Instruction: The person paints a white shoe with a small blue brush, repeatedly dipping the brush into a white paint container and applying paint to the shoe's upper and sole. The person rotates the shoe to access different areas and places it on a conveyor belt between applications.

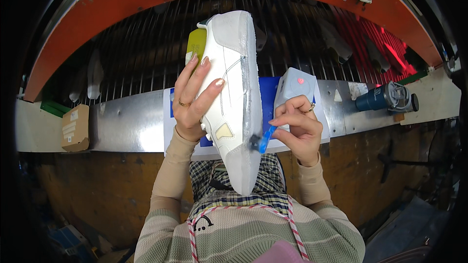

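Note:
A white shoe upper [226,97] stands in front of me with its toe end near my lap and its heel end far away. A yellow-green shoe last [196,45] shows at its opening. My left hand [191,98] grips the upper from the left side, fingers spread along its wall. Between the thumb and fingers of my right hand [301,127] is a small brush [265,139] with a blue handle. The brush's dark tip touches the grey, wet-looking band along the upper's bottom edge. My left palm is partly hidden.
Behind the upper runs a roller conveyor [131,58] carrying several shoe pieces. A pale grey box [295,84] with a red spot stands right of the upper. A blue tumbler [373,98] lies at the right, and a cardboard box [75,127] sits at the left of the metal ledge [129,125].

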Available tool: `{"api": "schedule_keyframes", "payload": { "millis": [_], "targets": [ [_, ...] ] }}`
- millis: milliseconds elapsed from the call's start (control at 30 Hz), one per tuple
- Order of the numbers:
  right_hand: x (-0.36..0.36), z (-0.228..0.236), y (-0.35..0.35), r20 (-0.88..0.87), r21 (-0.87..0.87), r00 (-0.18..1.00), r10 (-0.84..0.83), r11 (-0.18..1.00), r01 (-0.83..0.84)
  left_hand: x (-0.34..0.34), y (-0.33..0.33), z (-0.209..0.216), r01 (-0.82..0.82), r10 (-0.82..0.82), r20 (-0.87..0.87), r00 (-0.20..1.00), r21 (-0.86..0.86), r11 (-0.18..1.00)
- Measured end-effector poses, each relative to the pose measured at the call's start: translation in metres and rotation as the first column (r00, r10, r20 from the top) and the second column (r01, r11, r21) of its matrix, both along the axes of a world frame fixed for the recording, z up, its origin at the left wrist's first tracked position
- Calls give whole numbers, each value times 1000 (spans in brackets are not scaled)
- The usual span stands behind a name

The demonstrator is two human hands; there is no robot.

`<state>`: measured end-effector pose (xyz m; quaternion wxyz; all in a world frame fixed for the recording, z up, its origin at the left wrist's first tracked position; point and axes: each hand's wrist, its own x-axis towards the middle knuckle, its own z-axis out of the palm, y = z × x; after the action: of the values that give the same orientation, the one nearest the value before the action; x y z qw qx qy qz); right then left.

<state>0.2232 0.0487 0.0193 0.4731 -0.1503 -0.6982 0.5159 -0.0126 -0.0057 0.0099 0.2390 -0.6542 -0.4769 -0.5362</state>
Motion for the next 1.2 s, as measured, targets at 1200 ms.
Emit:
{"api": "schedule_keyframes", "payload": {
  "millis": [1200],
  "targets": [
    [13,27,12,175,407,943,-282,893,192,-17,-3,4,-47,39,-135,990,-59,997]
  ]
}}
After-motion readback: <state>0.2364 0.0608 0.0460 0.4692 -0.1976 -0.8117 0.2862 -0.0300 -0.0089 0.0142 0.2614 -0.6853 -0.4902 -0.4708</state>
